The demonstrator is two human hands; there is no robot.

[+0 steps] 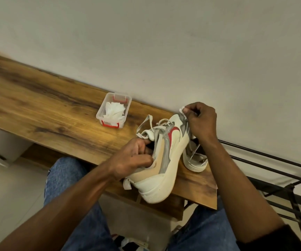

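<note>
Work surface: a long brown wood-grain plank top (46, 105), set against a plain off-white wall (164, 42), with pale floor (6, 192) below it on the left. A black metal rod rack (272, 171) stands just beside the plank's right end. On the plank, near the wall, sits a small clear plastic box with red clips (100, 113), lid off, holding crumpled white tissues (113, 110). The person's legs in blue jeans (64, 178) show under the near edge. Item in hand: a cream low-top sneaker with a red curved side stripe, grey panels and a tan heel quarter (171, 153). It is held tilted on its side over the right part of the plank, its heel overhanging the near edge and its toe pointing at the wall. The thick off-white sole faces right and shows faint speckling near the heel; the grey laces hang loose over the tongue. The left hand (133, 156) grips the collar, fingers curled into the shoe's opening and thumb on the outside. The right hand (200, 122) is at the toe, fingers curled, thumb and forefinger pinching a small white wad (182, 109); its material cannot be told. A second cream sneaker (195, 160) rests on the plank just behind the first, partly hidden by the right wrist.
</note>
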